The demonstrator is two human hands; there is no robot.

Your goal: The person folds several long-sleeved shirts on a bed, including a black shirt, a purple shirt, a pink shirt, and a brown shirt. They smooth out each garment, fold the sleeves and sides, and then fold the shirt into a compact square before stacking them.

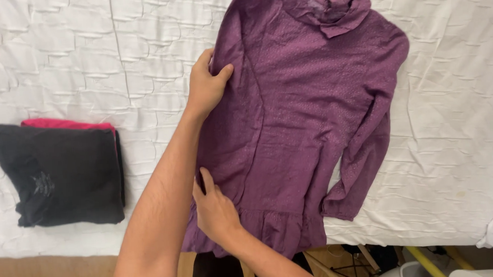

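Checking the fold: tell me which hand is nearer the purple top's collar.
Left. The left hand holds the edge of the purple top, below-left of the collar; the right hand rests much lower, by the ruffled hem.

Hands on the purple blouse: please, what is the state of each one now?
Left hand: closed, gripping the folded edge of the purple blouse.
Right hand: open, pressing flat on the blouse.

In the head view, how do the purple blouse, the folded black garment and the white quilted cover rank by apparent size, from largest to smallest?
1. White quilted cover: it spreads across nearly the whole view.
2. Purple blouse: laid out flat, one sleeve visible at the right.
3. Folded black garment: smallest as it looks, but it is folded, so its real size is unsure.
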